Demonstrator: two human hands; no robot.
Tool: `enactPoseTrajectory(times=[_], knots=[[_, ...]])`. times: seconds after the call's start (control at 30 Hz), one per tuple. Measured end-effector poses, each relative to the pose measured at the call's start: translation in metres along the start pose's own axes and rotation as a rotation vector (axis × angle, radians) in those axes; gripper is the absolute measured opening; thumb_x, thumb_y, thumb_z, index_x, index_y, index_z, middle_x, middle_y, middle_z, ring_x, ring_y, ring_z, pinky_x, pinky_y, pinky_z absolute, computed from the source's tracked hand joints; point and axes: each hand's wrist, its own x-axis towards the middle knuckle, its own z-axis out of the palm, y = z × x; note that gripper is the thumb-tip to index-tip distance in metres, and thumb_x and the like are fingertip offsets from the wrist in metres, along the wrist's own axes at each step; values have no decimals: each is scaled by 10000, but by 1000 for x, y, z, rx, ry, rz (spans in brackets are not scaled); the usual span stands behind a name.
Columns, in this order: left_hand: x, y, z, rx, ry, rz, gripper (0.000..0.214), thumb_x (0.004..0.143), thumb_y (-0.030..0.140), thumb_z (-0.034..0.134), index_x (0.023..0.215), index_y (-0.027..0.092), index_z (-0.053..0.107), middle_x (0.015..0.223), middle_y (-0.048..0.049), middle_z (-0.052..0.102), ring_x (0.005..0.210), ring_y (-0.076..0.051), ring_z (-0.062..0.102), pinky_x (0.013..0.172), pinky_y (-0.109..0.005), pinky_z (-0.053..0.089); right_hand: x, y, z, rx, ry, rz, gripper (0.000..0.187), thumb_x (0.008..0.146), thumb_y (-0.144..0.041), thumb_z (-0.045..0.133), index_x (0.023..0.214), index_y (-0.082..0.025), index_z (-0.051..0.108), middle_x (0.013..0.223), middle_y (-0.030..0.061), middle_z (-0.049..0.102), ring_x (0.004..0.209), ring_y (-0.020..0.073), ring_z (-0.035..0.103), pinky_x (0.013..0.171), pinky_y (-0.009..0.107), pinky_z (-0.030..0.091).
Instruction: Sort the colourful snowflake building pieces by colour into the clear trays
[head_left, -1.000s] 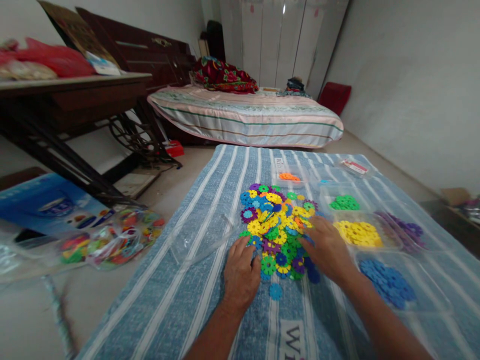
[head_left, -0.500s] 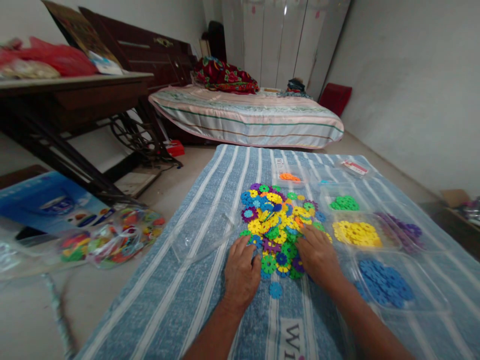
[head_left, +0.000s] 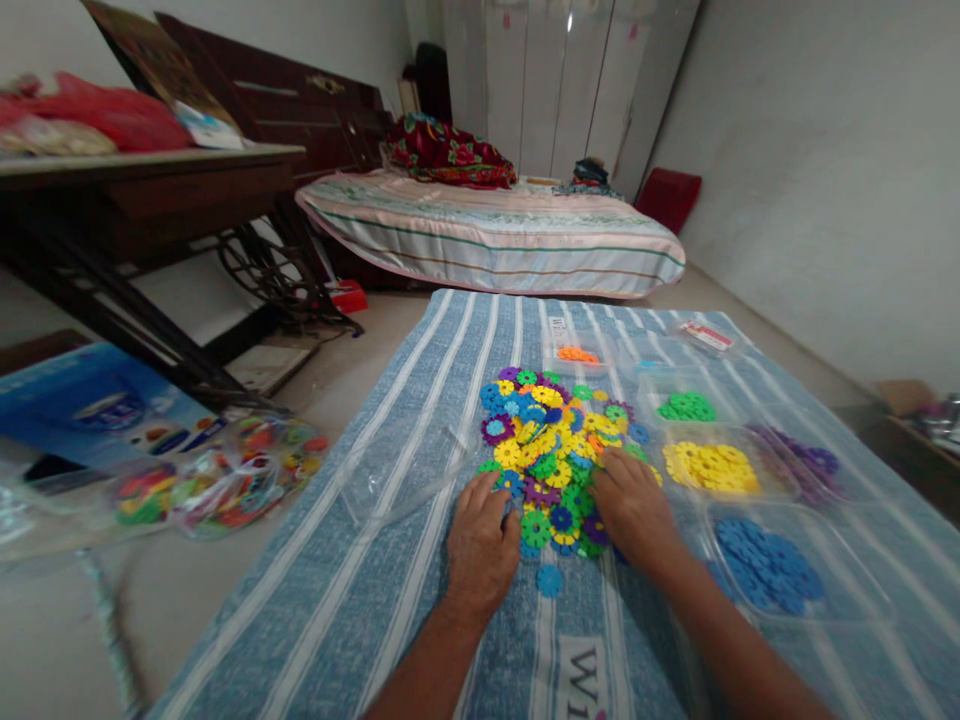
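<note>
Both hands flat, fingers spread: left hand [head_left: 480, 545], right hand [head_left: 634, 505] pressing on disc pile [head_left: 555, 440].

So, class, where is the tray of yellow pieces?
In the head view, the yellow tray lies right of the mixed pile, between green pieces and blue pieces.

A pile of little flower-shaped discs [head_left: 551, 440] is lying flat on the blue striped cloth [head_left: 450, 340], yellow, green, blue, purple and orange all mixing together. One blue disc [head_left: 549, 580] is sitting just beside it.
</note>
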Motion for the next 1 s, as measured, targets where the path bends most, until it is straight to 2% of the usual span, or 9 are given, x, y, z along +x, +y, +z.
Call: enactPoseTrajectory(times=[0.17,0.33,0.43,0.5,0.6,0.67,0.73,0.83,1.0], knots=[[0,0,1,-10,6,2,169,799,148,495,886,159,639,1113,-135,637,1108,-277,544,934,-491,496,0,0,-4,54,98,-54,196,868,-103,434,819,-160,614,975,111,610,1063,245,498,911,431,423],[1,0,1,-10,12,0,167,797,148,496,884,171,637,1102,-125,640,1112,-274,546,932,-484,498,8,6,-17,113,140,-60,192,883,-130,443,786,-175,603,934,96,614,1009,217,526,873,388,443],[0,0,1,-17,15,-6,160,792,149,504,881,178,634,1107,-115,638,1113,-270,547,940,-480,496,20,30,-26,69,103,-53,223,893,-150,437,734,-185,589,868,76,615,929,191,545,830,346,442],[0,0,1,-23,14,-15,164,791,149,503,885,180,634,1112,-113,636,1120,-269,544,942,-480,495,32,54,-36,-47,104,-3,257,895,-153,424,692,-181,578,816,75,611,866,189,548,801,339,431],[0,1,1,-26,11,-16,166,793,148,506,892,171,637,1115,-121,636,1122,-273,543,941,-478,496,50,85,-53,-264,231,187,215,896,-234,462,762,-162,613,788,87,620,794,208,547,756,352,420],[0,0,1,-25,11,-13,167,795,148,505,894,166,638,1119,-127,635,1117,-273,544,945,-480,494,56,90,-59,-289,292,248,205,893,-286,488,845,-149,633,790,90,632,766,214,550,733,352,426],[0,0,1,-23,12,-9,170,801,152,499,896,163,640,1124,-132,634,1115,-276,543,941,-486,494,55,76,-59,-168,256,180,202,899,-271,481,832,-158,635,784,81,639,760,204,560,735,340,441],[0,1,0,-27,13,-9,172,808,160,493,895,167,641,1123,-130,635,1111,-274,543,938,-491,493,40,31,-46,108,120,9,230,910,-209,450,760,-186,623,789,65,637,804,181,580,782,327,469],[0,2,0,-22,25,-11,171,810,163,497,905,191,635,1121,-99,633,1111,-255,547,948,-472,491,8,-43,-23,293,15,-57,85,836,-199,562,879,-198,635,1041,99,630,1111,250,527,922,430,464]])
